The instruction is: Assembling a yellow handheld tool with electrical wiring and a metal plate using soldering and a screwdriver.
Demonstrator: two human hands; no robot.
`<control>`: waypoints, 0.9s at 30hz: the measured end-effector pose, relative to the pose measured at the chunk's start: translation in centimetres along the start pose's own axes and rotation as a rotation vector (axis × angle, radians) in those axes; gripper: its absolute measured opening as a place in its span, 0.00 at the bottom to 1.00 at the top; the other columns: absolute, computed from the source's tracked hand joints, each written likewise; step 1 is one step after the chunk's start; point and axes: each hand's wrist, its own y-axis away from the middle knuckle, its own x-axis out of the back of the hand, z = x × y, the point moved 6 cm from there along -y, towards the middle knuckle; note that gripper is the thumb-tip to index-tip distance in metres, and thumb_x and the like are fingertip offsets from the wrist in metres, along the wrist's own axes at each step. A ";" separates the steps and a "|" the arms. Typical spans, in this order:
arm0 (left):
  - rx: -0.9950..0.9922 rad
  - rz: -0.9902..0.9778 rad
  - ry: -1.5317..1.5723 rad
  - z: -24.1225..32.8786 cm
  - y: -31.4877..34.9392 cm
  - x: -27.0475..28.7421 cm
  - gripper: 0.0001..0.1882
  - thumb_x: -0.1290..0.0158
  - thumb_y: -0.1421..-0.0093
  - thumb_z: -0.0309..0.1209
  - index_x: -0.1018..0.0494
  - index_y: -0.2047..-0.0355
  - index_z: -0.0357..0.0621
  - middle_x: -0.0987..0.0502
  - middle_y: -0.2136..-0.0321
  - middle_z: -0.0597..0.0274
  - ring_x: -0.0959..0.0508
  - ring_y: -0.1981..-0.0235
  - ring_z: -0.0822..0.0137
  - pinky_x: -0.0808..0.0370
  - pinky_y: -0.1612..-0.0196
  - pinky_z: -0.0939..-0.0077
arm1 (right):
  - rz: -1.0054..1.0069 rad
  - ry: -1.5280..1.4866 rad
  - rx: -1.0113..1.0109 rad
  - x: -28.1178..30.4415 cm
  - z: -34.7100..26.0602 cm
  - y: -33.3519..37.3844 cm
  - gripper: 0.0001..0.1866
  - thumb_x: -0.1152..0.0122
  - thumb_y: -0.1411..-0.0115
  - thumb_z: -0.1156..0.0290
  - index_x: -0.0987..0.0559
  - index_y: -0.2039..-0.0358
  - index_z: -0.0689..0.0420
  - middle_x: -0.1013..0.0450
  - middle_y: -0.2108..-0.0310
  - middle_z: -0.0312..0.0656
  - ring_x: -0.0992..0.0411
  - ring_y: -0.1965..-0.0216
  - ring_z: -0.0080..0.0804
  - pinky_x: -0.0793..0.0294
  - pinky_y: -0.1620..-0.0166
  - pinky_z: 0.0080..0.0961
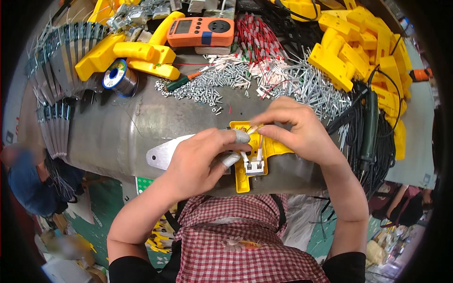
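An opened yellow plastic housing [242, 184] lies in front of me at the table's near edge. Inside it sits a small white-and-grey switch-like block [255, 168], with white-sleeved wire ends rising from it. My left hand [200, 158], with pale finger covers on thumb and forefinger, curls over the housing's left side. Thumb and forefinger of my right hand [297, 129] pinch a thin wire with a white end [253, 129] above the housing's upper part. Under my left hand a rounded silver metal plate [163, 152] sticks out to the left.
Behind lie heaps of screws and nuts [207, 85], red wires [257, 37], an orange meter [200, 32] and a solder spool [120, 78]. Yellow housings [358, 42] pile up at right, beside black cables and a dark green-handled tool [369, 125]. Metal strips [56, 61] stand left.
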 end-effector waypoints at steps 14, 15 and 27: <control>-0.110 -0.663 -0.057 0.3 -4.3 -2.2 0.12 0.42 0.55 0.20 0.29 0.69 0.40 0.24 0.68 0.58 0.23 0.65 0.55 0.26 0.63 0.69 | 0.511 0.191 -0.082 -5.2 -0.4 7.7 0.23 0.32 0.56 0.65 0.25 0.59 0.60 0.30 0.70 0.42 0.31 0.66 0.40 0.34 0.59 0.34; -0.123 -0.643 -0.100 0.3 -4.5 -2.1 0.12 0.42 0.56 0.19 0.28 0.69 0.41 0.24 0.68 0.58 0.23 0.65 0.56 0.25 0.63 0.69 | 0.533 0.193 -0.062 -5.2 -0.4 7.7 0.22 0.32 0.56 0.66 0.25 0.60 0.60 0.30 0.70 0.41 0.31 0.67 0.39 0.34 0.60 0.34; -0.209 -0.792 -0.131 1.0 -5.7 -2.5 0.16 0.43 0.60 0.15 0.23 0.67 0.41 0.23 0.67 0.59 0.22 0.66 0.58 0.25 0.63 0.71 | 0.590 0.170 -0.039 -5.3 -0.1 8.0 0.17 0.34 0.55 0.67 0.25 0.64 0.58 0.32 0.75 0.37 0.31 0.69 0.35 0.32 0.62 0.31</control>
